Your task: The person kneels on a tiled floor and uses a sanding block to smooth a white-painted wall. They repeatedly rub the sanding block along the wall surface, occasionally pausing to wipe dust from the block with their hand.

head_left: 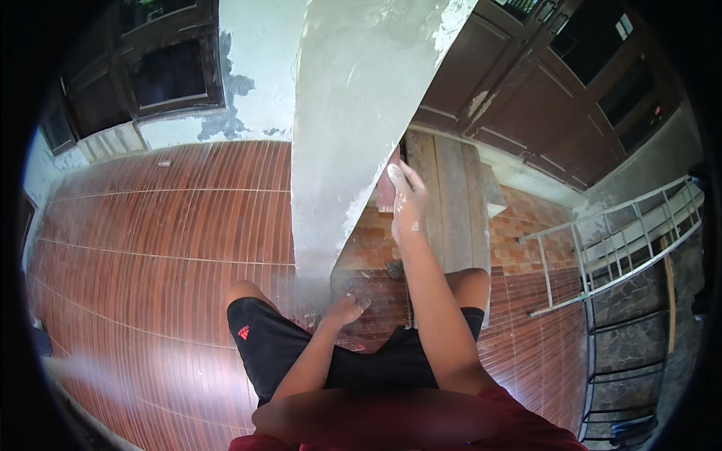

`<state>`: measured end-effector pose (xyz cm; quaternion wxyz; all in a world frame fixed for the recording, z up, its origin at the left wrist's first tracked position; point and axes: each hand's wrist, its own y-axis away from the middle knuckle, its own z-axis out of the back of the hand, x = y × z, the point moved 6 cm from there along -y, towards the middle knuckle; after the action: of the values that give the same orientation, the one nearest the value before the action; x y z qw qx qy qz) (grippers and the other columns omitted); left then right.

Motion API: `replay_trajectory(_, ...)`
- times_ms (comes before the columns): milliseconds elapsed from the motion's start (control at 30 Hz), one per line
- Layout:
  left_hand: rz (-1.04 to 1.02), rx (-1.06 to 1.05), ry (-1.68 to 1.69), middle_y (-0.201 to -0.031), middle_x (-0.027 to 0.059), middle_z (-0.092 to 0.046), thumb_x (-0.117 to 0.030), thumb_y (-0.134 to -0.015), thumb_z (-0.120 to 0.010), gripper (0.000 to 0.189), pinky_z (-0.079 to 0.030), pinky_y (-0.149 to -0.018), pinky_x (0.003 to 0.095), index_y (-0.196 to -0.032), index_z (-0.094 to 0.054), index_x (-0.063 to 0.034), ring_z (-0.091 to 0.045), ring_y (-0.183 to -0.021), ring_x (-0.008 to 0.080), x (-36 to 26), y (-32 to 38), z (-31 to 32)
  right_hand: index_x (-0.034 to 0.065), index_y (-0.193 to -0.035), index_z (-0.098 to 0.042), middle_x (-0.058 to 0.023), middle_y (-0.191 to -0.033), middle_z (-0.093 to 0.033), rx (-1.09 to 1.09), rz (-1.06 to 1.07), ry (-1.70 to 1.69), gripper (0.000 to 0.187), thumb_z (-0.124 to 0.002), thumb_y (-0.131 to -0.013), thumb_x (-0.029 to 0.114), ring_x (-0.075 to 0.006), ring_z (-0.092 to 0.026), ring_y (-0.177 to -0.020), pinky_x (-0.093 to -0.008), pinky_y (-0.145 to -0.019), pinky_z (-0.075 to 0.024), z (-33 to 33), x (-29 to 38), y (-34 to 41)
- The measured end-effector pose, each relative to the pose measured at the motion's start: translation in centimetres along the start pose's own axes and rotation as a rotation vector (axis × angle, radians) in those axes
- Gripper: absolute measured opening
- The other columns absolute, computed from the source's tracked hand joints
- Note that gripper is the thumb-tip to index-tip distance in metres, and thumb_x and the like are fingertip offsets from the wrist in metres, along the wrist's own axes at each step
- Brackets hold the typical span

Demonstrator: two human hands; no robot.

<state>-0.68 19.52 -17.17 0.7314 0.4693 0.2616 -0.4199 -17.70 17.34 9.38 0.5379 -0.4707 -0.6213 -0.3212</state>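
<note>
A grey plastered column (344,129) stands before me, with rough white patches along its right edge. My right hand (410,200), dusted white, grips a flat reddish block (387,191) close to that edge. The column hides part of the block, and its exact kind cannot be told. Low between my knees is my left hand (346,309), with its fingers loosely curled and whitened by dust. Nothing clear shows in it, but the finger detail is blurred. The foot of the column (313,282) is just beyond this hand.
A wooden plank bench (451,208) stands to the right, beside brown panelled doors (507,107). A metal ladder (615,248) leans at far right. Red-brown striped tiles (169,225) cover the floor. A small pale chunk (164,163) lies near the left wall. A dark object (393,268) sits beyond my hands.
</note>
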Motion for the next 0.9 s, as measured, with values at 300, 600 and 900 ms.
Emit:
replay_trajectory(300,0.009,0.013,0.065,-0.136,0.0313,-0.052,-0.044,-0.095,-0.054,0.067,-0.040,-0.107,0.0455,-0.140,-0.044,0.0053,-0.050,-0.128,0.0427,1.1,-1.5,-1.0,-0.0010,-0.119,-0.067,-0.0076,-0.103,-0.068,-0.056,-0.024,0.027,0.036,-0.068,-0.091,0.021,-0.0124,-0.064,-0.088,-0.0266,-0.073,-0.0511,0.6,-1.8,0.7)
replay_trajectory(600,-0.003,0.062,0.037,-0.140,0.0277,-0.050,-0.045,-0.096,-0.054,0.065,-0.039,-0.109,0.0448,-0.143,-0.044,-0.0016,-0.048,-0.131,0.0408,0.1,-0.7,-0.7,-0.0060,-0.119,-0.066,-0.0096,-0.103,-0.070,-0.002,-0.134,0.054,0.042,-0.069,-0.088,0.021,-0.0155,-0.065,-0.091,-0.0274,-0.081,-0.0499,0.7,-2.3,-0.7)
replay_trajectory(900,0.032,0.103,0.014,-0.141,0.0282,-0.049,-0.046,-0.095,-0.054,0.065,-0.038,-0.109,0.0457,-0.141,-0.046,0.0008,-0.048,-0.131,0.0406,0.9,-1.5,-1.6,-0.0059,-0.119,-0.066,-0.0090,-0.098,-0.070,0.008,-0.250,0.137,0.040,-0.070,-0.088,0.019,-0.0123,-0.065,-0.086,-0.0251,-0.074,-0.0508,0.6,-2.8,0.3)
